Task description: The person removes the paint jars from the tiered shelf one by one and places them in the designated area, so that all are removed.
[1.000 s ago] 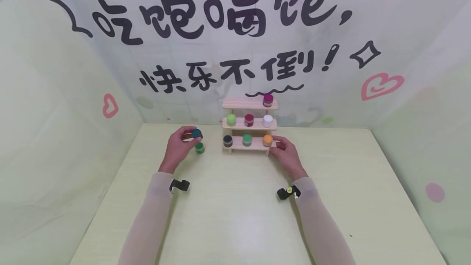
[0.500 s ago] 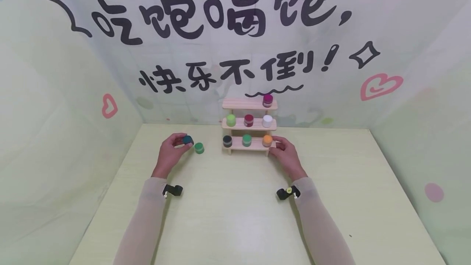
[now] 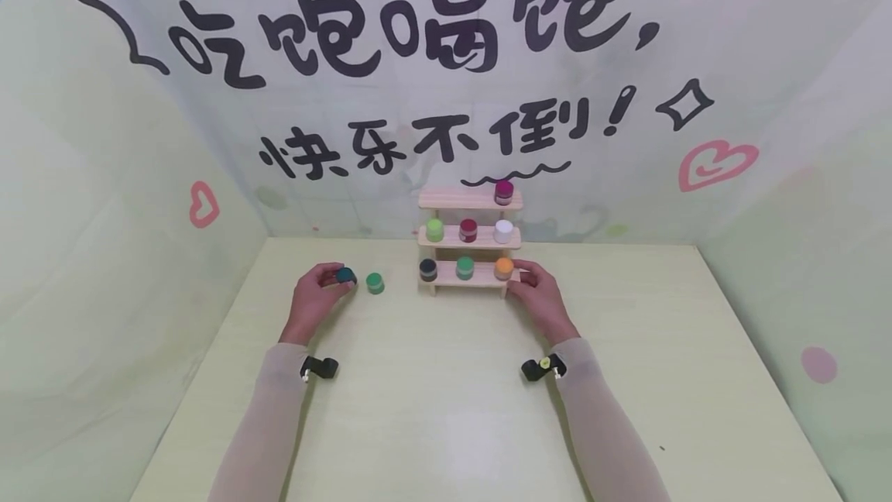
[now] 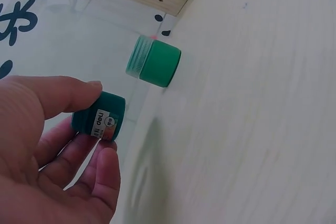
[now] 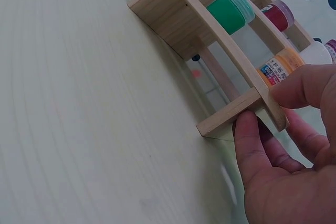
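My left hand (image 3: 310,302) holds a small dark teal paint jar (image 4: 114,109) between thumb and fingers, its deli label showing in the left wrist view. Just right of it on the table stands a green paint jar (image 3: 375,283) with a clear base. My right hand (image 3: 543,302) grips the right end of the bottom shelf of a three-tier wooden stand (image 3: 453,199), thumb on top and fingers beneath. Right beside that thumb sits an orange paint jar (image 5: 281,66). A green-lidded jar (image 3: 464,268) and a dark jar (image 3: 428,270) share this shelf.
Light green, dark red and white jars (image 3: 504,232) line the middle shelf. One magenta jar (image 3: 504,192) stands at the top shelf's right end. Behind the stand, a printed cloth backdrop (image 3: 390,208) meets the back edge of the pale table (image 3: 446,378).
My left hand has carried the teal jar left and toward me, from behind the green jar to its left side. My right hand keeps its grip on the stand.
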Motion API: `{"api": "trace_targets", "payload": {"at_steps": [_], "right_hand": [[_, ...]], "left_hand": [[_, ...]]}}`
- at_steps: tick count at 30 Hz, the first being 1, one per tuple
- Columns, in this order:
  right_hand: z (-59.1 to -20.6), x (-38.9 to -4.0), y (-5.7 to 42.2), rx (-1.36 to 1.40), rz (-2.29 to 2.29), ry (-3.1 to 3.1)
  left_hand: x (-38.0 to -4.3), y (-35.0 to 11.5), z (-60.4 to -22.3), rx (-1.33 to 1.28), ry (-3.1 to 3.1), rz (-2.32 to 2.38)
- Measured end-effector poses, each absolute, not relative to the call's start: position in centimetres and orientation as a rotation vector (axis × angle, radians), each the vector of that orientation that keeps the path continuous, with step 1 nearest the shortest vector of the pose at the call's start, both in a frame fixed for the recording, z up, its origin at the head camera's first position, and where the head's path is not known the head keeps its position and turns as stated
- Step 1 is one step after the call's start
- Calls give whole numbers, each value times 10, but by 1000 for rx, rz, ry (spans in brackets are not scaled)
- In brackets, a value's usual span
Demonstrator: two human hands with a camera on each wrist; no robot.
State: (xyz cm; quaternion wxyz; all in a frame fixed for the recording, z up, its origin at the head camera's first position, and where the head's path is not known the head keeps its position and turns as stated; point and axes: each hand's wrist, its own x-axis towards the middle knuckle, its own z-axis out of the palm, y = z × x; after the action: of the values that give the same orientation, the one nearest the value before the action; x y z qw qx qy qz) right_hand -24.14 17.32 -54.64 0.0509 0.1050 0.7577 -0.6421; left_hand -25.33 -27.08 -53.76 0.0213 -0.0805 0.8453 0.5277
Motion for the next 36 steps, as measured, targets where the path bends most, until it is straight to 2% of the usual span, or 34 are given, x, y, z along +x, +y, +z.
{"api": "trace_targets", "payload": {"at_steps": [36], "right_hand": [[-548, -236, 173, 296, -1941, 2330]], "left_hand": [[-248, -276, -549, -269, 2610, 1537]]}}
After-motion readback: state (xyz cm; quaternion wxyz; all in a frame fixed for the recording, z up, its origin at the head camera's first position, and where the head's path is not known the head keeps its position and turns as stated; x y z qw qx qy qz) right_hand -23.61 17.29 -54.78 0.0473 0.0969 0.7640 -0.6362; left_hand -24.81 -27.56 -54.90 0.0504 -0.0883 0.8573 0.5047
